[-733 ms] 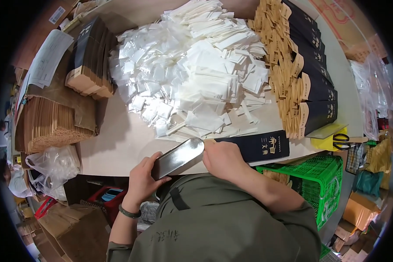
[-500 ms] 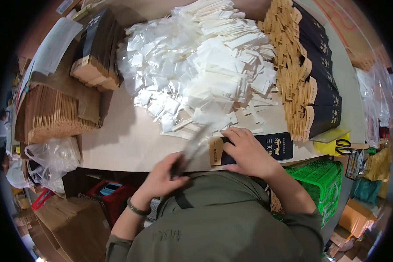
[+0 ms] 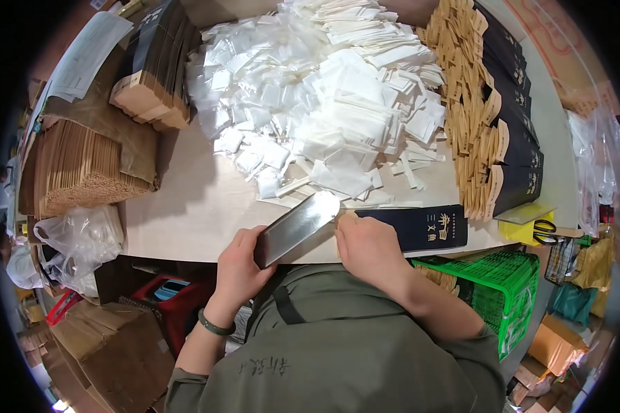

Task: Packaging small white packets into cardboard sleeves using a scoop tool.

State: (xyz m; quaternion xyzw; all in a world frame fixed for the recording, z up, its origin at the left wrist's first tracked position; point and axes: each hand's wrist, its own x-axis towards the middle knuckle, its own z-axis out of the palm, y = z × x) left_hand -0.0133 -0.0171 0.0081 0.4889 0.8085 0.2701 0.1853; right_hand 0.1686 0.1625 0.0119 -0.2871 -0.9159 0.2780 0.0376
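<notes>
My left hand (image 3: 238,265) is closed around one end of a long, shiny, silvery flat piece with a rounded far end (image 3: 297,227). Its exact kind is unclear. That rounded end points up and right, close to my right hand (image 3: 372,244). The right hand's fingers are curled over the left end of a dark paper packet (image 3: 413,229) with gold print, which lies flat along the table's near edge. My fingers cover most of the packet's brown end. Just beyond both hands spreads a large heap of small white sachets and flat white slips (image 3: 351,117).
Rows of filled dark-and-brown packets (image 3: 513,138) line the right side. Stacks of flat packets (image 3: 148,89) and a brown bundle (image 3: 89,165) stand at left. Black-handled scissors (image 3: 545,228) lie by a yellow holder at right. A green crate (image 3: 506,289) sits below the table edge.
The silvery piece, blurred before, is now steady and lower, its rounded end beside my right hand. My right hand has shifted onto the packet's left end, its fingers now curled in.
</notes>
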